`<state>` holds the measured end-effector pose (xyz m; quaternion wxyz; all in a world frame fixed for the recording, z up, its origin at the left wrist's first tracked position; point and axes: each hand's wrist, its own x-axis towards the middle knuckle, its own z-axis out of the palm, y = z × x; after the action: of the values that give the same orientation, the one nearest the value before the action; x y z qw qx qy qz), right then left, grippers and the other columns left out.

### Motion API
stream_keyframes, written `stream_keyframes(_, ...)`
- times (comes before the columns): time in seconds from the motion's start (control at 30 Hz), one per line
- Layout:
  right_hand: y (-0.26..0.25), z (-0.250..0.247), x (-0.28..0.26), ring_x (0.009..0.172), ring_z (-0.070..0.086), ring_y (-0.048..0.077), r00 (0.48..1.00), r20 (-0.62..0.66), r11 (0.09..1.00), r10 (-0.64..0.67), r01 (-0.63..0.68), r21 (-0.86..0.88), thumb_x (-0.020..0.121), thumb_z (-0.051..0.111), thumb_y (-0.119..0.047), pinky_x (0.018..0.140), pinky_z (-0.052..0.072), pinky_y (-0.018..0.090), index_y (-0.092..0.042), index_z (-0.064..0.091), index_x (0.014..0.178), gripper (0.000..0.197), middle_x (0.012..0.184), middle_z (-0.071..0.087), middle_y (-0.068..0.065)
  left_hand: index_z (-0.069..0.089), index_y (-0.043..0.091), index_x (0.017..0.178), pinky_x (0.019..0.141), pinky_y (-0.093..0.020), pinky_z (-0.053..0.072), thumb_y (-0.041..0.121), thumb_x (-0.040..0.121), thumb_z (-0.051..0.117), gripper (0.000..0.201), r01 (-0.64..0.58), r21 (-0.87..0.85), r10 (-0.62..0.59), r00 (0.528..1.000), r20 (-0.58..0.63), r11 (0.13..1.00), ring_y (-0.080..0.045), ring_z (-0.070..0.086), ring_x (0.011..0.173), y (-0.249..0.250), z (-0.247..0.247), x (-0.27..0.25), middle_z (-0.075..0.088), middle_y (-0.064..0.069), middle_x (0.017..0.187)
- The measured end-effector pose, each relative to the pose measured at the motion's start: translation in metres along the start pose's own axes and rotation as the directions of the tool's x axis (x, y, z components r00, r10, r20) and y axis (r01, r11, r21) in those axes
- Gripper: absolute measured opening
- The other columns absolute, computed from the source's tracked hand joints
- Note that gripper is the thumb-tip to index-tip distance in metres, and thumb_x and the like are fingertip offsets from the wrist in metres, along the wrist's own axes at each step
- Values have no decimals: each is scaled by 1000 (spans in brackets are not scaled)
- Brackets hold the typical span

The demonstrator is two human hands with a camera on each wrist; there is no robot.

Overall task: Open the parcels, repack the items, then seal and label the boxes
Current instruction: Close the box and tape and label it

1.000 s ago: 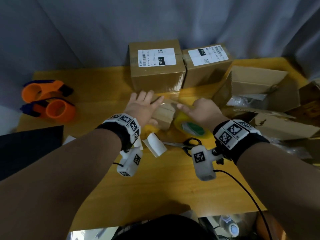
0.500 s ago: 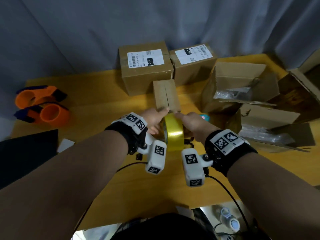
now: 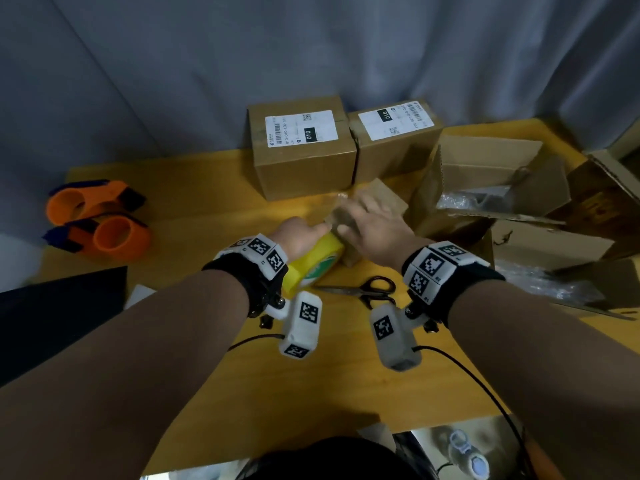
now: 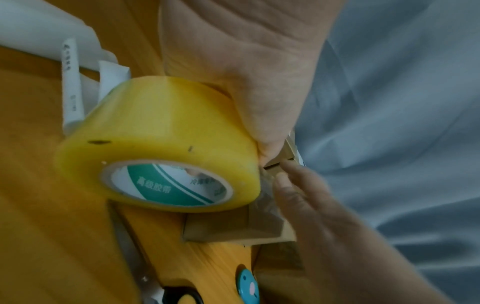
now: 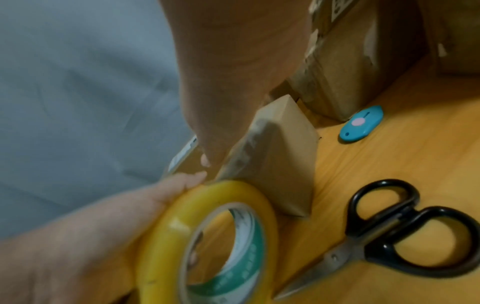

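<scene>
The left hand [image 3: 300, 233] grips the yellow tape roll [image 3: 313, 263], fingers curled round it, and holds it against the near end of a small brown box [image 3: 375, 202] on the table [image 3: 207, 209]. The right hand [image 3: 375, 225] lies flat on top of that box, fingers straight, seemingly pressing a clear strip of tape down, though the picture is blurred there. Scissors [image 3: 367, 289] lie just beside the roll. A blue cutter [image 5: 361, 123] sits near the box. Two labelled boxes [image 3: 304, 150] stand behind, opened cartons [image 3: 491, 174] to the right.
</scene>
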<state>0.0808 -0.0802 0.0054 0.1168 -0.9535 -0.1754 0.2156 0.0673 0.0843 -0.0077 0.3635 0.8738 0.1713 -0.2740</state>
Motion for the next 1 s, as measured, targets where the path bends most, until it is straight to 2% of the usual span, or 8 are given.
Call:
stream_keyframes(0.1, -2, 18, 14, 147, -15, 23, 991, 133, 998, -23, 30, -50, 103, 18, -45, 118, -8, 45, -38, 2, 151, 52, 160, -17, -3, 62, 3, 101, 66, -32, 34, 51, 90, 50, 50, 15, 3, -15, 1000, -10, 1000, -32, 56, 85, 1, -6, 5, 57, -26, 114)
stream_keyframes(0.13, -2, 23, 18, 146, -18, 22, 992, 125, 997, -13, 23, -79, 103, 15, -45, 118, -11, 46, -40, -1, 151, 51, 159, -19, -4, 60, 7, 91, 65, -33, 34, 49, 89, 50, 43, 14, -13, -14, 1000, -15, 1000, -30, 54, 79, -1, -8, 8, 55, -22, 86)
stream_keyframes(0.17, -2, 26, 21, 146, -19, 22, 995, 103, 994, -2, 13, -105, 102, 14, -45, 117, -12, 47, -41, -3, 150, 51, 159, -20, -4, 56, 10, 83, 65, -33, 34, 49, 88, 51, 40, 8, -19, -8, 1000, -17, 1000, -27, 51, 74, -4, -10, 10, 43, -2, 80)
stream_keyframes(0.2, -3, 29, 23, 146, -19, 22, 997, 80, 993, 5, 5, -117, 102, 13, -45, 116, -13, 48, -42, -5, 150, 51, 158, -21, -5, 53, 10, 77, 63, -33, 34, 52, 87, 52, 43, 2, -7, -2, 1000, -18, 1000, -24, 49, 69, -8, -12, 13, 48, -10, 74)
stream_keyframes(0.33, -5, 34, 25, 145, -21, 23, 999, 27, 991, 19, -15, -133, 102, 12, -45, 115, -16, 49, -42, -9, 149, 52, 158, -23, -5, 33, 13, 54, 51, -30, 25, 57, 89, 50, 58, 8, 164, 1, 999, -54, 986, -20, 37, 51, -24, -17, 11, 35, -3, 55)
stream_keyframes(0.63, -4, 33, 28, 146, -17, 17, 998, 1, 994, 57, -57, -89, 101, 15, -48, 117, -14, 44, -28, -10, 152, 60, 159, -20, -4, 37, 13, 59, 49, -29, 26, 59, 89, 47, 56, 4, 363, 0, 1000, -11, 932, -18, 38, 53, -16, -18, 7, 36, -2, 59)
stream_keyframes(0.87, -15, 44, 37, 147, -13, 19, 986, -86, 984, 146, -154, -91, 98, 17, -56, 118, -11, 47, -24, -12, 152, 69, 159, -17, 0, 41, 17, 67, 58, -30, 28, 59, 88, 51, 48, -12, 51, 13, 1000, -22, 999, -16, 39, 64, -42, -30, 0, 36, 5, 71)
stream_keyframes(1.0, -14, 44, 38, 147, -14, 19, 983, -85, 979, 162, -171, -112, 97, 15, -57, 118, -10, 47, -25, -14, 151, 69, 159, -19, 0, 38, 15, 63, 60, -31, 32, 59, 86, 53, 52, -37, 230, 51, 997, -56, 973, -19, 41, 62, -33, -27, -3, 38, 0, 64)
